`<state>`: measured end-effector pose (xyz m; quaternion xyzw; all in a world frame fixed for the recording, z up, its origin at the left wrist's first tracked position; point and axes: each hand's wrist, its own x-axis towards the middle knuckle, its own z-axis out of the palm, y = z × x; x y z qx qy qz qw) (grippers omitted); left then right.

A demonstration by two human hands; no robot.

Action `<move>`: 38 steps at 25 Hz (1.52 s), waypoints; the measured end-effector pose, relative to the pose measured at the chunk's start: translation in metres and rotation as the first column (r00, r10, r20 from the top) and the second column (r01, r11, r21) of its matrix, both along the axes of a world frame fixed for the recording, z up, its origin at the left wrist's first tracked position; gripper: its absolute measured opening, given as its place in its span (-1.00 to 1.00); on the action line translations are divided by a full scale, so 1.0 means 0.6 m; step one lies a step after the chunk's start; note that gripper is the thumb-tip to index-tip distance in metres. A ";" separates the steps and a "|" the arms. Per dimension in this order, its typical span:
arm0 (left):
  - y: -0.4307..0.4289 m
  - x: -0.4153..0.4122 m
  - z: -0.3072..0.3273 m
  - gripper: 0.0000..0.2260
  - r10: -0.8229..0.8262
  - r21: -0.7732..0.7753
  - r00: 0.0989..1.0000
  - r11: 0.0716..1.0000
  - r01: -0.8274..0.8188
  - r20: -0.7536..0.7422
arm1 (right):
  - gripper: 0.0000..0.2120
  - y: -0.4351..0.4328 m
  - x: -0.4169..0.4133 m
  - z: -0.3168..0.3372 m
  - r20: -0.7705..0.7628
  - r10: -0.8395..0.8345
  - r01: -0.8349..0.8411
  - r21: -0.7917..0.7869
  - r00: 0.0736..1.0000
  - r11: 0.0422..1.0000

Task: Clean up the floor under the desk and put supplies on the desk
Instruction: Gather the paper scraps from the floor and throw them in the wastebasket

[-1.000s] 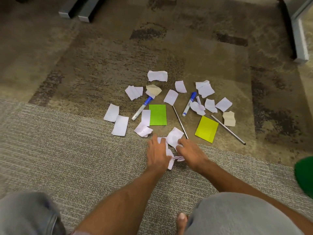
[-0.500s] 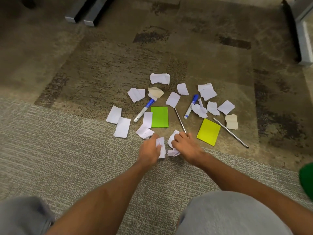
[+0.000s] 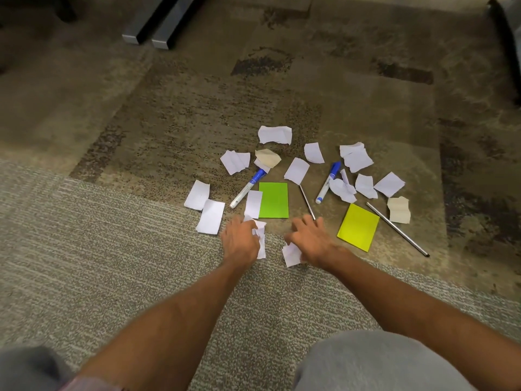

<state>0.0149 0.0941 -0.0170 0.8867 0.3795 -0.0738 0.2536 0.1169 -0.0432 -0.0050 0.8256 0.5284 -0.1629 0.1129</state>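
Observation:
Several white paper scraps (image 3: 275, 134) lie scattered on the carpet, among two blue-capped markers (image 3: 247, 188) (image 3: 328, 182), a green note pad (image 3: 273, 200), a yellow note pad (image 3: 358, 227) and two thin metal pens (image 3: 307, 202) (image 3: 397, 228). My left hand (image 3: 239, 241) is closed around crumpled white paper scraps (image 3: 260, 235), just below the green pad. My right hand (image 3: 308, 238) grips another white scrap (image 3: 291, 254), its fingers touching the near end of the middle pen.
Two grey metal desk feet (image 3: 149, 24) stand at the far left and a dark desk leg (image 3: 507, 46) at the far right. My knees in grey fabric (image 3: 375, 362) fill the bottom. Two tan scraps (image 3: 267, 158) (image 3: 399, 210) lie among the white ones.
Both hands have moved apart and slightly forward, each carrying crumpled scraps off the carpet. The scrap that lay in front of the hands is gone from the floor.

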 end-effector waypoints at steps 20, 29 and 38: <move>0.118 -0.030 -0.019 -0.65 0.409 -0.035 0.912 0.911 -0.410 -0.045 | -0.53 0.006 0.013 0.009 -0.184 -0.037 0.009 -0.147 0.982 0.989; 0.089 -0.038 0.017 -0.72 0.180 0.155 0.980 0.969 -0.191 0.081 | -0.63 0.003 0.007 0.017 -0.239 -0.057 0.033 -0.102 0.969 0.994; 0.058 0.020 0.089 -0.48 -0.062 -0.210 0.901 0.964 0.166 0.428 | -0.69 -0.058 0.044 0.088 -0.300 -0.385 0.434 0.116 0.873 0.893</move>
